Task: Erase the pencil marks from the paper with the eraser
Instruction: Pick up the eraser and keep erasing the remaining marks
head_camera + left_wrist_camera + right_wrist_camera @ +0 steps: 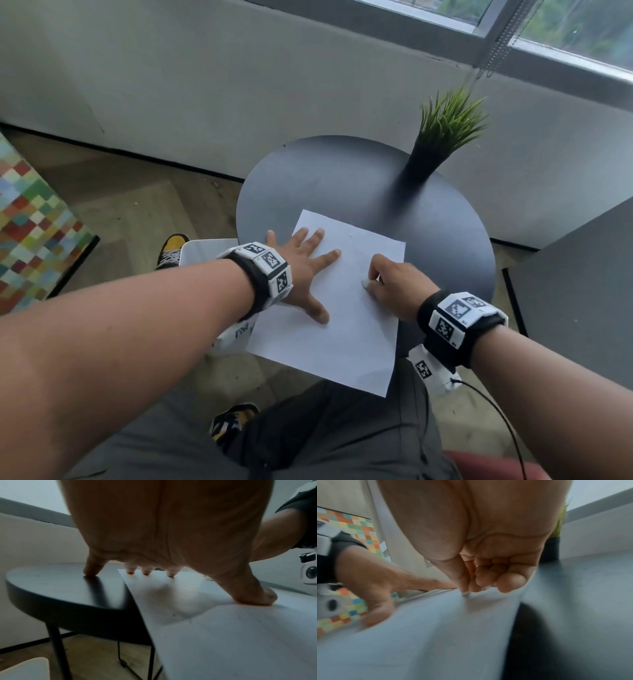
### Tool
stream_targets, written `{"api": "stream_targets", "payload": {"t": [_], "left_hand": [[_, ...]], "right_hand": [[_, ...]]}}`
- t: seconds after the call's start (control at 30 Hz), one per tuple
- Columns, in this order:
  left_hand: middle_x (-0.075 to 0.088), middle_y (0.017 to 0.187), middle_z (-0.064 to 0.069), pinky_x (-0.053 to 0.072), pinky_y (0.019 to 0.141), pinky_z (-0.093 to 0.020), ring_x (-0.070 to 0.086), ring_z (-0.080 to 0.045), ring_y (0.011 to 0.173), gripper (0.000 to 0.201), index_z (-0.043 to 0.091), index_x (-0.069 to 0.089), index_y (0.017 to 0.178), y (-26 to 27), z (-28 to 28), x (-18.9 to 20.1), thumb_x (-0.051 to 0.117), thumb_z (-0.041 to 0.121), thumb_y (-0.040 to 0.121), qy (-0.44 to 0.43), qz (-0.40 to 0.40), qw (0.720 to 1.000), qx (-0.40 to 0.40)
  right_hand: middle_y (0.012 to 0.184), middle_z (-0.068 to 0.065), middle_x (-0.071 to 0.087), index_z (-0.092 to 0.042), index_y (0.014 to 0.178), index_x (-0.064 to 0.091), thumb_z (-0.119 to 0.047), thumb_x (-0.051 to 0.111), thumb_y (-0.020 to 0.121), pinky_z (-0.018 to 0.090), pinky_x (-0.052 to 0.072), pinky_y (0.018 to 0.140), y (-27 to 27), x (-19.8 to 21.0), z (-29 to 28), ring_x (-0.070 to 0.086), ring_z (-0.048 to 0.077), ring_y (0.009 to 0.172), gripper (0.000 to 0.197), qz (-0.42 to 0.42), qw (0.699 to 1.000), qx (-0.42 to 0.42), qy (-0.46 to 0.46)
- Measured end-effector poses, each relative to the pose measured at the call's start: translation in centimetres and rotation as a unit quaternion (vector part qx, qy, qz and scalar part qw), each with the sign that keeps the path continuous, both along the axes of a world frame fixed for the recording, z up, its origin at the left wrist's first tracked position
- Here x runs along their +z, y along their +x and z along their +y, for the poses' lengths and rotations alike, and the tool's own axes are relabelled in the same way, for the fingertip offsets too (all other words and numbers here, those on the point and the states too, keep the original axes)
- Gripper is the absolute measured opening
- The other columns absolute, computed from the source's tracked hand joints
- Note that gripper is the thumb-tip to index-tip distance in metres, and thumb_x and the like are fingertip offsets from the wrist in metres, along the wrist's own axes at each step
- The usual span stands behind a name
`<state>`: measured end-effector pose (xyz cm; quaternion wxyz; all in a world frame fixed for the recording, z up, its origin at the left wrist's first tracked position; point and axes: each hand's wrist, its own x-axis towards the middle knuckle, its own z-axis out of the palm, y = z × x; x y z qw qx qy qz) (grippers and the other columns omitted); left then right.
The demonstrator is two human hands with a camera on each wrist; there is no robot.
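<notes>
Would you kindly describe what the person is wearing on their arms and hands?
Both forearms are bare, without sleeves. Each wrist carries a black strap with white blocks printed with black square markers. A thin black cable trails from the right wrist unit. The hands wear no gloves.

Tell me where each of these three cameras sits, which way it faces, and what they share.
Head: looks down at the paper on the round table; both forearms show.
Left wrist: under the left hand, facing its fingers spread on the paper.
Right wrist: under the right hand, facing fingers pinching the eraser.
All share the paper.
</notes>
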<state>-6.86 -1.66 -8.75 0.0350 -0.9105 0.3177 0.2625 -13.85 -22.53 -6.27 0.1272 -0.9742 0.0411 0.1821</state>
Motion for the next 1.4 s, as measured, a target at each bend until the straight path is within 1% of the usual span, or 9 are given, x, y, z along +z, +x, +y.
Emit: {"api": "stream_targets", "payload": {"t": [0.17, 0.33, 0.53, 0.7, 0.83, 0.93, 1.07, 1.23, 1.4], "left_hand": [[-0.035, 0.163, 0.002, -0.002, 0.108, -0.082, -0.027, -0.027, 0.152, 0.131, 0.046, -0.018, 0.155, -0.8, -0.7, -0.3, 0.059, 0.095, 0.06, -0.004, 0.004, 1.0, -0.017], [-0.035, 0.163, 0.002, -0.005, 0.107, -0.083, -0.029, -0.027, 0.151, 0.132, 0.048, -0.02, 0.154, -0.7, -0.6, -0.7, 0.057, 0.097, 0.058, -0.009, 0.004, 1.0, -0.008], [-0.038, 0.161, 0.003, -0.008, 0.106, -0.083, -0.031, -0.026, 0.151, 0.131, 0.049, -0.022, 0.152, -0.7, -0.8, -0.8, 0.055, 0.097, 0.058, -0.005, 0.012, 1.0, -0.003], [-0.038, 0.161, 0.003, -0.01, 0.106, -0.082, -0.031, -0.026, 0.151, 0.13, 0.049, -0.023, 0.152, -0.7, -0.9, -0.8, 0.054, 0.098, 0.059, -0.011, 0.01, 1.0, -0.005], [-0.034, 0.164, 0.003, -0.009, 0.107, -0.081, -0.028, -0.024, 0.152, 0.13, 0.048, -0.018, 0.153, -0.9, -0.7, -1.0, 0.054, 0.098, 0.058, -0.03, 0.005, 1.0, 0.0], [-0.03, 0.165, 0.001, -0.006, 0.113, -0.076, -0.024, -0.021, 0.153, 0.126, 0.043, -0.011, 0.158, -1.0, -0.1, -0.6, 0.053, 0.095, 0.063, -0.053, -0.005, 0.999, 0.005], [-0.022, 0.168, 0.002, 0.001, 0.125, -0.052, -0.013, -0.017, 0.155, 0.12, 0.037, 0.001, 0.161, 0.4, 2.5, -0.3, 0.055, 0.091, 0.069, -0.087, -0.027, 0.995, 0.041], [-0.021, 0.168, 0.005, -0.003, 0.123, -0.057, -0.017, -0.025, 0.155, 0.133, 0.038, -0.01, 0.159, 0.5, 2.6, -1.0, 0.052, 0.099, 0.058, -0.032, -0.025, 0.999, 0.018], [-0.023, 0.167, 0.004, 0.0, 0.121, -0.064, -0.016, -0.034, 0.154, 0.135, 0.037, -0.011, 0.159, 0.4, 1.8, -0.9, 0.053, 0.099, 0.057, -0.021, -0.02, 0.999, 0.019]], "right_hand": [[0.095, 0.007, 0.066, -0.02, 0.097, 0.05, -0.029, 0.049, 0.093, 0.038, 0.049, 0.075, -1.6, 0.3, 4.6, 0.057, 0.029, 0.086, 0.009, 0.025, 0.985, 0.166, 0.03], [0.089, 0.003, 0.062, -0.023, 0.087, 0.049, -0.022, 0.046, 0.088, 0.037, 0.051, 0.075, 2.8, 0.4, 0.2, 0.059, 0.03, 0.089, 0.003, -0.036, 0.999, 0.009, -0.015], [0.095, -0.004, 0.059, -0.026, 0.114, 0.051, -0.023, 0.046, 0.093, 0.035, 0.045, 0.085, 0.5, -0.4, 1.0, 0.051, 0.022, 0.094, 0.021, -0.015, 0.996, 0.073, 0.04], [0.088, -0.011, 0.051, -0.037, 0.108, 0.058, -0.044, 0.062, 0.088, 0.027, 0.043, 0.081, -0.1, -0.4, 1.3, 0.052, 0.01, 0.085, 0.021, -0.005, 0.988, 0.136, 0.075], [0.078, -0.014, 0.051, -0.028, 0.1, 0.058, -0.038, 0.065, 0.087, 0.029, 0.044, 0.074, -0.1, -0.5, 2.0, 0.051, 0.011, 0.08, 0.018, -0.001, 0.985, 0.155, 0.075], [0.073, -0.013, 0.055, -0.021, 0.095, 0.055, -0.033, 0.06, 0.091, 0.028, 0.041, 0.068, 0.5, -0.2, 1.8, 0.052, 0.014, 0.075, 0.014, -0.012, 0.991, 0.102, 0.088], [0.078, -0.008, 0.064, -0.023, 0.089, 0.054, -0.03, 0.064, 0.088, 0.029, 0.05, 0.066, 2.7, -0.1, -0.1, 0.058, 0.012, 0.069, 0.012, -0.034, 0.992, -0.002, 0.123], [0.086, -0.003, 0.066, -0.019, 0.091, 0.058, -0.027, 0.065, 0.087, 0.026, 0.045, 0.062, 5.1, -0.3, 0.4, 0.061, 0.018, 0.077, 0.011, -0.059, 0.992, -0.038, 0.102], [0.082, 0.0, 0.062, -0.021, 0.088, 0.052, -0.026, 0.059, 0.088, 0.032, 0.047, 0.069, 3.3, -0.7, 4.0, 0.055, 0.024, 0.078, 0.009, -0.042, 0.991, 0.109, 0.068]]}}
